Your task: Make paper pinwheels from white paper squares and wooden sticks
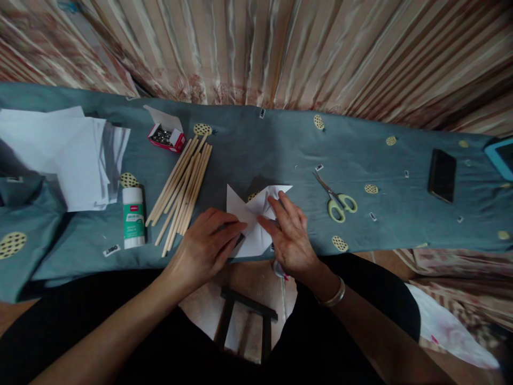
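Striped pink curtains hang behind a table draped in blue-grey patterned cloth (280,149). Near its front edge lies a folded white paper sheet (251,219); the left hand (206,246) and right hand (290,238) both press flat on it, fingers extended, grasping nothing. Wooden sticks (182,190), a white glue stick (133,216) and green-handled scissors (336,200) lie nearby.

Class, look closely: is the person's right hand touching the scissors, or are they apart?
Apart. The head view shows the right hand resting on the white paper, with bare blue cloth between its fingers and the scissors.
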`<state>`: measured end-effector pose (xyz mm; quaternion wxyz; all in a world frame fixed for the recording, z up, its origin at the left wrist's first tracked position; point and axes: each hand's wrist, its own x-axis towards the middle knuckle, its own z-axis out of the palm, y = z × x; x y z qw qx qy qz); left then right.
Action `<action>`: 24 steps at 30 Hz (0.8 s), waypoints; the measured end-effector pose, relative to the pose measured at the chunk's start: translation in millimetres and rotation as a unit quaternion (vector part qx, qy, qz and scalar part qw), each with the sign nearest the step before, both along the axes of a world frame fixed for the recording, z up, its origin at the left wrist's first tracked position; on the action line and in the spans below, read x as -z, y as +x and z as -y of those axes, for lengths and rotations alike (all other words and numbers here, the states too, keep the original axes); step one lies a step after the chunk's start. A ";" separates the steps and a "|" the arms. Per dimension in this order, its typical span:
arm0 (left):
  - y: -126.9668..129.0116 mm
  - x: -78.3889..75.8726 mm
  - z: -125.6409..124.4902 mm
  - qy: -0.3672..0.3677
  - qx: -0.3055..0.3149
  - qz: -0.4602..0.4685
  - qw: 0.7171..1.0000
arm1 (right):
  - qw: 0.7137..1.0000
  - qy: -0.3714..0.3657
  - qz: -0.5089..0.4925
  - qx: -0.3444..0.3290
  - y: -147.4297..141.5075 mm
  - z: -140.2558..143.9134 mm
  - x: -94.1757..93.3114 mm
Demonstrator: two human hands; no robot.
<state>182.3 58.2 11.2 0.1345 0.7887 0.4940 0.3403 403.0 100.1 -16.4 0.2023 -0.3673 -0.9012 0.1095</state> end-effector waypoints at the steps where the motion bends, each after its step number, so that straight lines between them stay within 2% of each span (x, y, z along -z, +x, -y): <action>1: 0.3 0.0 -0.4 0.002 0.000 -0.001 1.000 | 1.000 -0.010 -0.001 0.004 1.2 -1.4 -1.0; 6: 2.4 0.2 -2.5 0.019 0.005 -0.002 1.000 | 0.994 -0.101 -0.042 0.002 11.1 -10.7 -13.0; 8: 2.8 0.9 -2.9 0.014 0.007 -0.005 1.000 | 0.991 -0.117 -0.062 0.010 14.9 -12.5 -17.5; 16: 4.1 2.2 -3.7 -0.002 0.007 -0.006 1.000 | 0.999 -0.049 -0.014 0.004 15.4 -5.8 -16.9; 24: 3.2 0.6 -4.0 0.012 0.007 -0.009 1.000 | 0.999 -0.038 -0.009 0.002 10.1 -5.0 -12.4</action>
